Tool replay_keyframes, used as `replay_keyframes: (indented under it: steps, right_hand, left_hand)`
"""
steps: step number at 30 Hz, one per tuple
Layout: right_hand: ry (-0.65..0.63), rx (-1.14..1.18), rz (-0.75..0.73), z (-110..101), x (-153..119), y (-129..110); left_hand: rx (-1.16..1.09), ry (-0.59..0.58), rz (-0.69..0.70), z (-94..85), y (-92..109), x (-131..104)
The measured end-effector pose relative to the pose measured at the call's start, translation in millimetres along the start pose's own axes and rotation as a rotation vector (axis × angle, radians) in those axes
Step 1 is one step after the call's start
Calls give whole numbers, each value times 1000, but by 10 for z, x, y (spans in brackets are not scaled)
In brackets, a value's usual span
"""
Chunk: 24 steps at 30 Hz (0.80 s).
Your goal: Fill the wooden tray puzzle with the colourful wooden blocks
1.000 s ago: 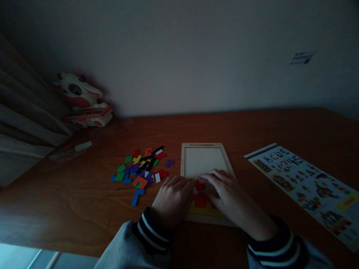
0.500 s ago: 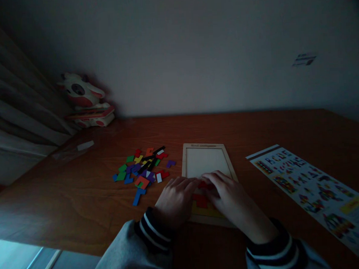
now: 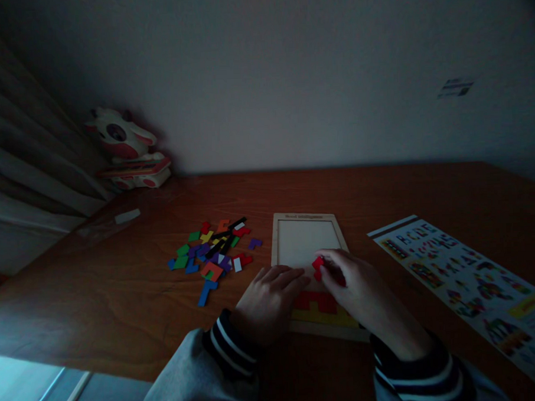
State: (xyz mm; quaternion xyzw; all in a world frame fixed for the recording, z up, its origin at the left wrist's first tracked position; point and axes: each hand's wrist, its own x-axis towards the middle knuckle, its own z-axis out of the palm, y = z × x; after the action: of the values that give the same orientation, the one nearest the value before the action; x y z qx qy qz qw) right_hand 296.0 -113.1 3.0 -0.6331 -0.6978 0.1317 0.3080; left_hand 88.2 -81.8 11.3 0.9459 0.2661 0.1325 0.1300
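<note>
Between the thumb and fingers of my right hand (image 3: 348, 277) is a red puzzle piece (image 3: 318, 268), held over the wooden tray (image 3: 309, 240). My left hand (image 3: 271, 295) lies on the left side of the tray, its fingers stretched out flat and its fingertips close to the red piece. At the near end of the tray, red pieces (image 3: 323, 302) and yellow pieces (image 3: 328, 318) sit side by side, partly hidden by my hands. The far part of the tray shows its pale bottom.
Left of the tray lies a loose pile of coloured pieces (image 3: 203, 250). A printed picture sheet (image 3: 466, 274) is on the right. A cow-shaped toy (image 3: 132, 150) stands at the back left, near a curtain (image 3: 30, 152). A small white strip (image 3: 127, 216) lies in front of it.
My right hand has moved slightly right and lifted the red piece into clearer view. My left hand's fingers have spread a little rightward, and more of the red and yellow pieces shows.
</note>
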Motion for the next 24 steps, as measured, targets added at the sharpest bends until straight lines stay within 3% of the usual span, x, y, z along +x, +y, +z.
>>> replay_keyframes:
  steps: [10, 14, 19, 24]
  right_hand:
    - [-84, -145, -20, -341, -26, 164]
    - [-132, -131, -17, -316, -25, 160]
    - [-150, -95, -38, -231, -37, 190]
    - [-120, -113, -51, -231, -48, 224]
  left_hand:
    - [38, -7, 46, 55, 164, 67]
    - [59, 10, 57, 126, 228, 97]
    - [75, 72, 2, 131, 166, 98]
    - [8, 45, 109, 78, 168, 101]
